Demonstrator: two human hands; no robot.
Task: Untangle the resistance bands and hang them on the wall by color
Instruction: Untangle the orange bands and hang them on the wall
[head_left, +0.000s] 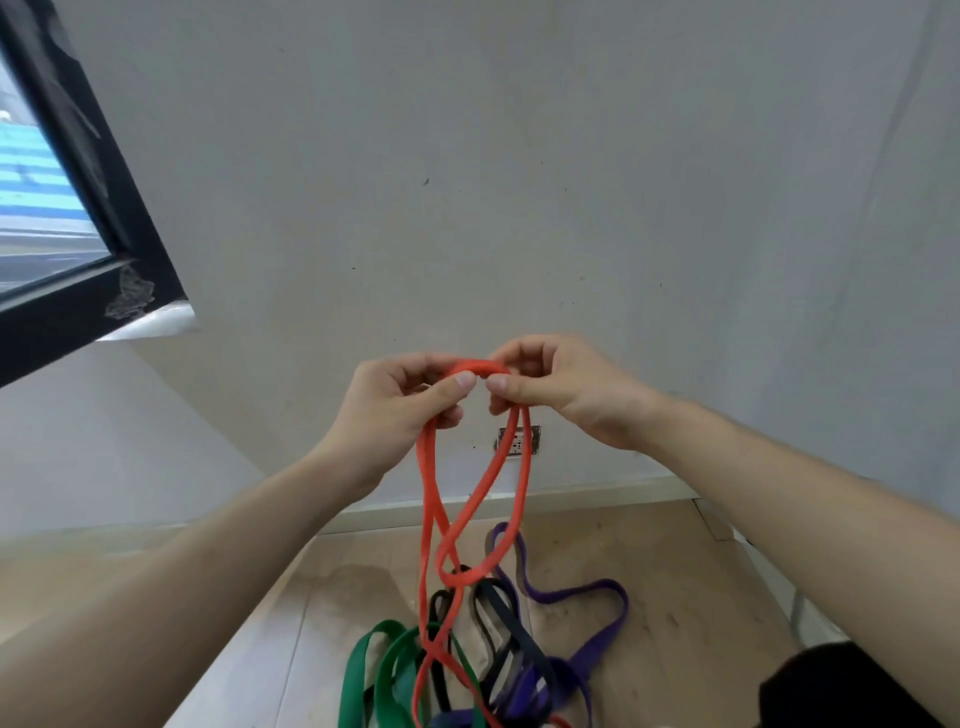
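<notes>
A black-framed window (78, 182) sits at the left of the grey wall (467, 156). Before the wall, the left hand (395, 410) and right hand (566, 389) both pinch the top of the red band (431, 519), which trails down into the green band (363, 660), black band (498, 613) and purple band (597, 639) tangled on the wooden floor (675, 597).

Standing here, I can make out no writing at all. No lettering, label, brand or number can be read on the resistance bands (428, 493) or on the wall (467, 156). The outlet plate (517, 441) low on that wall is too small and blurred to tell whether it bears any marking.
</notes>
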